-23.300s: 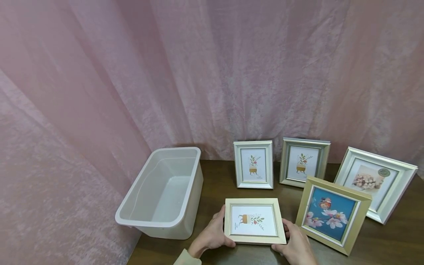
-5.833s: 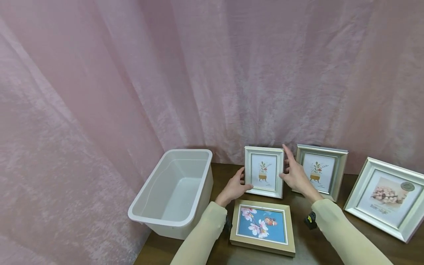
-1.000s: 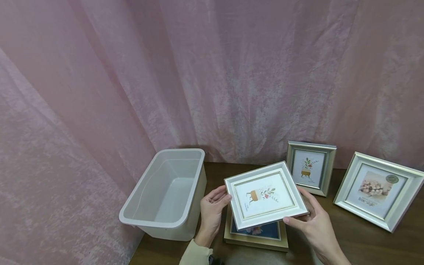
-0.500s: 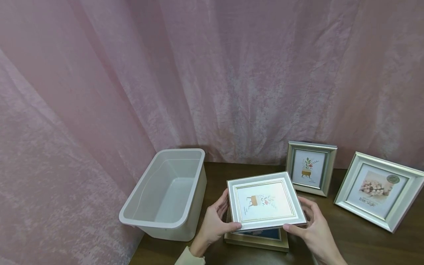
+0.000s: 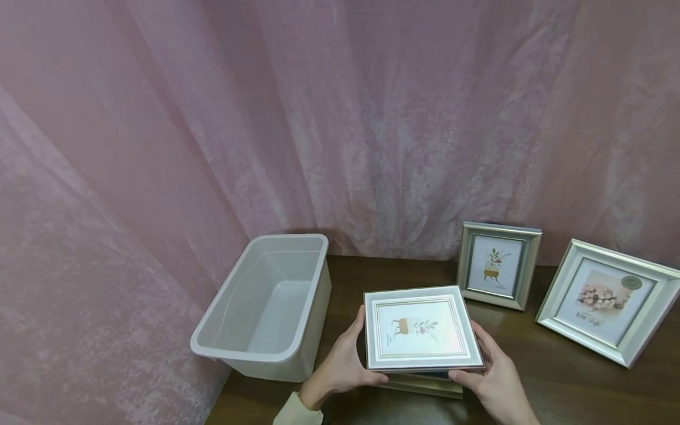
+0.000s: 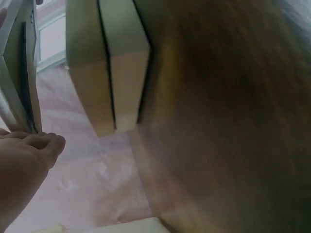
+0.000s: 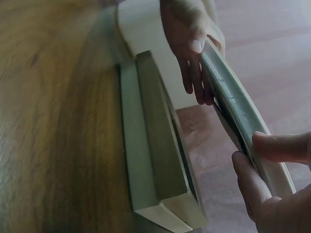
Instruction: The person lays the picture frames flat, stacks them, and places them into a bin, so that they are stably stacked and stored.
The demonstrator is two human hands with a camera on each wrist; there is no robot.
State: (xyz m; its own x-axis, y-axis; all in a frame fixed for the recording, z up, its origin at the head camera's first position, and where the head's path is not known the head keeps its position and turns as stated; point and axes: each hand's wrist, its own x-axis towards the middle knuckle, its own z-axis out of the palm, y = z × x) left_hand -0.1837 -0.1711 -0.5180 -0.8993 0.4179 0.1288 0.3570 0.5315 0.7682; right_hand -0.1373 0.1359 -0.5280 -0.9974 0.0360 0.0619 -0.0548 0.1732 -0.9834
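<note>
Both hands hold a silver-white picture frame (image 5: 422, 330), its plant print turned sideways and facing up. My left hand (image 5: 340, 367) grips the left end, thumb at the near corner. At the right end, my right hand (image 5: 495, 378) pinches the edge between thumb and fingers. Below it lies a stack of two frames: a gold one (image 7: 163, 141) on top of a cream one (image 7: 138, 145). A gap shows between the held frame and the stack in both wrist views. From the head view the stack is mostly hidden.
A white plastic bin (image 5: 313, 330) stands left of the hands on the brown wooden table (image 5: 350, 271). At the back right, a champagne frame (image 5: 499, 265) with a plant print stands upright. Farther right leans a larger white frame (image 5: 611, 301) with a flower print. Pink curtain (image 5: 340, 118) hangs behind.
The gold frame went from standing at right onto the cream one. The silver-white frame was lifted from the back, turned sideways, and has just been lowered and levelled over the stack.
</note>
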